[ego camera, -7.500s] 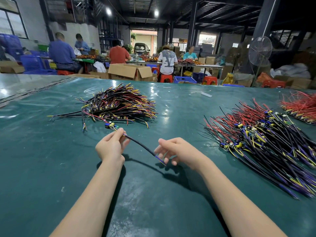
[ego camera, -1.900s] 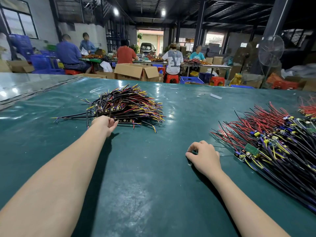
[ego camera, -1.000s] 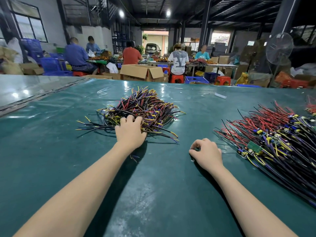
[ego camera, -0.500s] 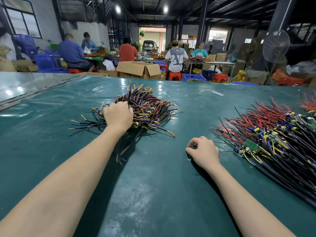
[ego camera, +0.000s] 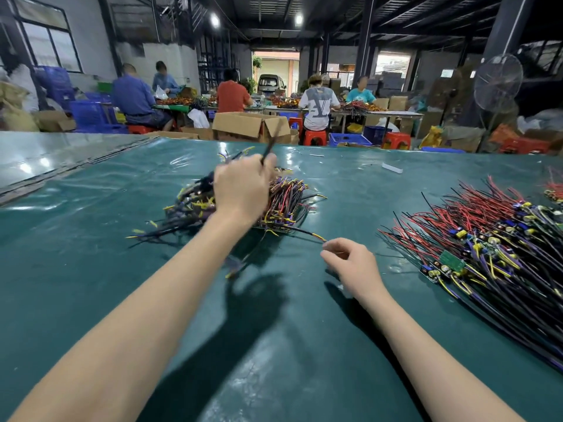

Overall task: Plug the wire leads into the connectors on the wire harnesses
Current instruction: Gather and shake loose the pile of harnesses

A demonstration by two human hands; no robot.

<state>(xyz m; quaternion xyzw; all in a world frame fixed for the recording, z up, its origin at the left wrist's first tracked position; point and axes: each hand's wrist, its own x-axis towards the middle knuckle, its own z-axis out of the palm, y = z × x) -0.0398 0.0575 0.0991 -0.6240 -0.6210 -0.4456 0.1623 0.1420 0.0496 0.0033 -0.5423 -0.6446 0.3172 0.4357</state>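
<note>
Left hand (ego camera: 243,190): fingers curled round a clump of the tangled pile of black, yellow and red wire harnesses (ego camera: 289,202), mid-bench.
Right hand (ego camera: 355,264): loosely curled, resting on the bench, nothing visibly held.
Progress: no lead is being plugged; the fanned heap of red and black leads with small circuit boards (ego camera: 487,239) probably awaits work.
Surface: glossy green-covered bench (ego camera: 274,360).
Room: workshop with seated workers, an open cardboard box (ego camera: 249,126) and a pedestal fan (ego camera: 498,83).

The table (ego camera: 91,254) is covered with a glossy dark green sheet. Towards its middle lies a tangled heap of wire harnesses (ego camera: 289,202), black and purple with yellow tips, its left side blurred. Well apart on the right, a larger spread of harnesses (ego camera: 493,239) fans red and black leads leftward, with a small green circuit board (ego camera: 452,261) at its near edge. A red bunch (ego camera: 555,190) lies at the far right edge, and a white strip (ego camera: 392,168) lies near the far edge.
</note>
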